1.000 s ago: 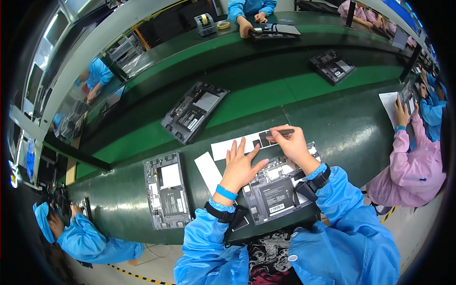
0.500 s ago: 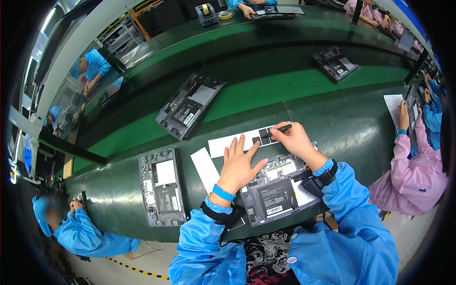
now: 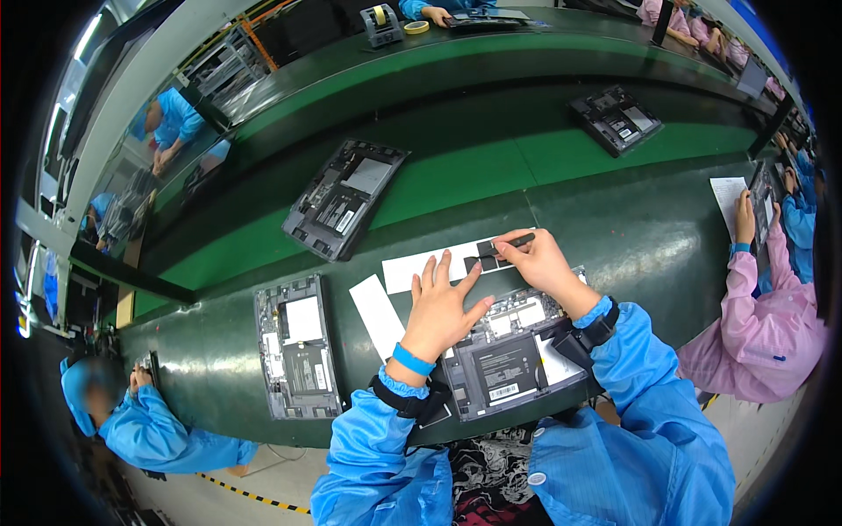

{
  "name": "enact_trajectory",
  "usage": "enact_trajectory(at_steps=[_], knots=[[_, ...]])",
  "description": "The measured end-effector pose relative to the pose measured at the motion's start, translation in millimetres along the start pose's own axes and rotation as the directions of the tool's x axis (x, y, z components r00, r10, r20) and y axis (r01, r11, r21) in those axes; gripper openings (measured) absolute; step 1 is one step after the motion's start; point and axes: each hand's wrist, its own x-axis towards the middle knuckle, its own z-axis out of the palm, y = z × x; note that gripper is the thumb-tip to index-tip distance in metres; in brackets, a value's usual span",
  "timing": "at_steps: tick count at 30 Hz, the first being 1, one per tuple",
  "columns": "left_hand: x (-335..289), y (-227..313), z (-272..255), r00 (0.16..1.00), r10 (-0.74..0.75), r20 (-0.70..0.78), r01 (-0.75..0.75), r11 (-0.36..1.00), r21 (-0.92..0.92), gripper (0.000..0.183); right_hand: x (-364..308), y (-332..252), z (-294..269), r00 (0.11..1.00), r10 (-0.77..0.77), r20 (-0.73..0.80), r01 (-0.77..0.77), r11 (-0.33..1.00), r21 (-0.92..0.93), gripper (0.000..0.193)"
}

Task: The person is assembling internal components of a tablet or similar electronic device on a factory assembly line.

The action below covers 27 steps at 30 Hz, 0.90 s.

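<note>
White backing strip (image 3: 438, 266) lay on the counter (image 3: 649, 228) just beyond both hands, carrying black pads (image 3: 485, 257). Right hand (image 3: 539, 261) pinched one pad's edge to peel it; left hand (image 3: 443, 302), fingers spread, pressed the strip flat. Below the wrists sat an opened device (image 3: 504, 355), close for reach.

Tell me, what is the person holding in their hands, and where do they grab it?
The right hand pinches a thin black strip at its near end. The left hand holds nothing; its fingers rest flat on the white backing sheet.
</note>
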Motion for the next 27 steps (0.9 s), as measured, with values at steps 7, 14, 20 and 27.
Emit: enact_trajectory(at_steps=[7,14,20,27], knots=[[-0.4,-1.8,3.3,0.999,-0.002,-0.040,0.001,1.000,-0.018,0.058,0.0,-1.7,-3.8,0.999,-0.001,0.042,-0.013,0.949,0.316,0.020],[-0.9,-8.8,0.9,0.997,0.013,-0.074,-0.018,0.998,-0.066,0.051,-10.5,-18.5,-26.6,0.999,0.033,0.008,-0.033,0.896,0.444,0.023],[17.5,-59.4,-59.8,0.830,-0.494,-0.258,0.282,0.772,-0.570,0.039,-39.6,-3.2,-82.4,0.994,0.044,-0.096,0.007,0.879,0.477,0.024],[37.9,-151.4,-48.2,0.714,-0.582,-0.390,0.543,0.811,-0.215,0.061,-37.8,20.9,-87.9,0.999,0.032,-0.037,-0.003,0.786,0.618,0.023]])
